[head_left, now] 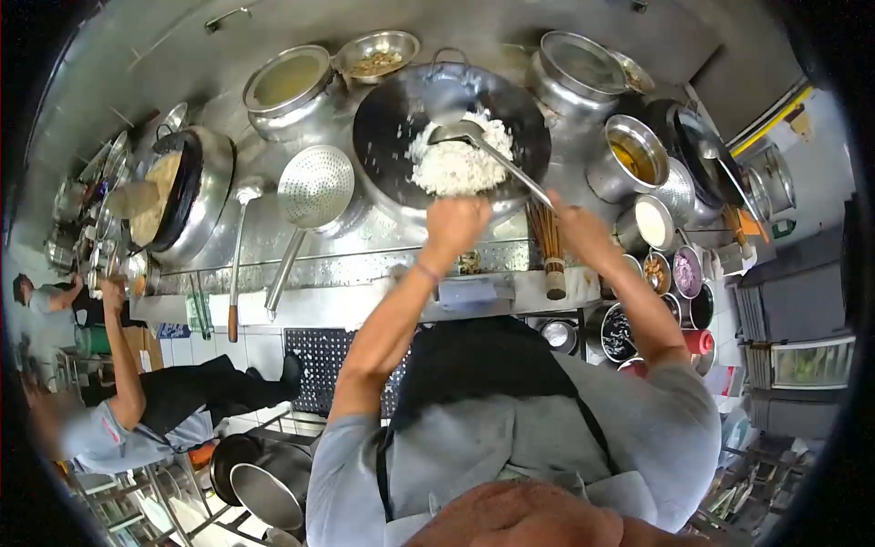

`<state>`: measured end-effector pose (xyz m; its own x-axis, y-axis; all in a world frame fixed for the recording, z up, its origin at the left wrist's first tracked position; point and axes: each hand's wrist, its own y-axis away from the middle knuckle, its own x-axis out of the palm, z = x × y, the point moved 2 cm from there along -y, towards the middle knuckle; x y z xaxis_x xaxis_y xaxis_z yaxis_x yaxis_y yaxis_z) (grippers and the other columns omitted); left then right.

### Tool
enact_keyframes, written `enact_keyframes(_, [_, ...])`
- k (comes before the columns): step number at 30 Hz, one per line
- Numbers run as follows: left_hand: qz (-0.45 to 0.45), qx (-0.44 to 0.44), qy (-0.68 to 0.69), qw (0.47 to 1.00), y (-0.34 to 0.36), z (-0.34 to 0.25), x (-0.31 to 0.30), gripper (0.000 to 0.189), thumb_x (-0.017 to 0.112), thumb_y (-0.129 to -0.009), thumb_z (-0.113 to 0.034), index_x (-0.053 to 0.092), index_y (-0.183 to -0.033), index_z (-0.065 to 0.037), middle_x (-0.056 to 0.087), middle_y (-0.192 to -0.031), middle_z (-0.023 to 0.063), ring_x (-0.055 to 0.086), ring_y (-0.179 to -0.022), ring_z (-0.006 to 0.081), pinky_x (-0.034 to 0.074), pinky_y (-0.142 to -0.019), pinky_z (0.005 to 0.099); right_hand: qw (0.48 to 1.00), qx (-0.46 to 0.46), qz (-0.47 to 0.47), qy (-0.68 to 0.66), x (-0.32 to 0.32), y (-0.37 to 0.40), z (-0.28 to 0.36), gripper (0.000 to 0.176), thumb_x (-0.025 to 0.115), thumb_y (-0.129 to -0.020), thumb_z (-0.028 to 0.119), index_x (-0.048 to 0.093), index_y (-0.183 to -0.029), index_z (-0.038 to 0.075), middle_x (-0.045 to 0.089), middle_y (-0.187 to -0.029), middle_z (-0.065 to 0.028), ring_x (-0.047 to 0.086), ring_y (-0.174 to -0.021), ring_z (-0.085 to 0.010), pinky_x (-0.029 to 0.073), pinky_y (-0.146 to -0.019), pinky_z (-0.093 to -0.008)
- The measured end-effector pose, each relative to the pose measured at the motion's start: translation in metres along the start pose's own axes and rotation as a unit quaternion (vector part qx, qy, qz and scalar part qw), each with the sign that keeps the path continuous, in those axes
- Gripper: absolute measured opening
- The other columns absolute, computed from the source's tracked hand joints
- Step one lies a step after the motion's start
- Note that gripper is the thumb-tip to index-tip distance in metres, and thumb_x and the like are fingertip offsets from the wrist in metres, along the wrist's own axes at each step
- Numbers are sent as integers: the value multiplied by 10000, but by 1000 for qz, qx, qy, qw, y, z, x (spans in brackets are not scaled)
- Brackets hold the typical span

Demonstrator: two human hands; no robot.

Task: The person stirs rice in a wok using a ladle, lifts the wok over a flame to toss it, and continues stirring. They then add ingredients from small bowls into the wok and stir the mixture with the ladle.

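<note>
White rice lies heaped in a big dark wok, with loose grains scattered on its inner wall. My right hand is wrapped round the long handle of a metal ladle. The ladle's bowl rests on the rice, near the middle of the wok. At the wok's near rim, my left hand is closed; it covers the part it grips. A second loop handle shows on the wok's far rim.
A perforated strainer lies left of the wok, beside another long-handled ladle. A bamboo brush lies near my right hand. Pots of oil and ingredients stand right. At far left, a co-worker works by another wok.
</note>
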<state>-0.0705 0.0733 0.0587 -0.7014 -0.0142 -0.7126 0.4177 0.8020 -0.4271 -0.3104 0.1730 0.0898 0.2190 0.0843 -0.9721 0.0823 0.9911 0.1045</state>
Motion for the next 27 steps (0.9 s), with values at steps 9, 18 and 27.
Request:
enact_keyframes(9, [-11, -19, -11, 1000, 5, 8, -4, 344, 626, -904, -288, 724, -634, -98, 658, -624, 176, 663, -545, 368, 544, -552, 495, 991, -93, 51, -86, -102, 64, -5, 568, 695, -928, 137, 547, -1476, 157, 680, -1236, -231, 669, -1106, -423, 535, -944, -426])
enact_keyframes(18, [-68, 4, -13, 998, -18, -11, -33, 349, 644, -863, -279, 683, -569, -95, 641, -590, 161, 654, -535, 368, 539, -534, 486, 999, -24, 18, -21, -83, 42, -6, 476, 692, -924, 126, 631, -1391, 193, 723, -1036, -236, 683, -1001, -451, 555, -864, -488])
enact_keyframes(27, [8, -33, -25, 999, 21, 19, -9, 327, 649, -877, -280, 715, -622, -86, 672, -646, 174, 675, -605, 386, 552, -594, 490, 948, -10, -110, -298, -29, 34, -21, 511, 661, -982, 101, 547, -1481, 101, 728, -930, -150, 674, -740, -207, 538, -715, -336])
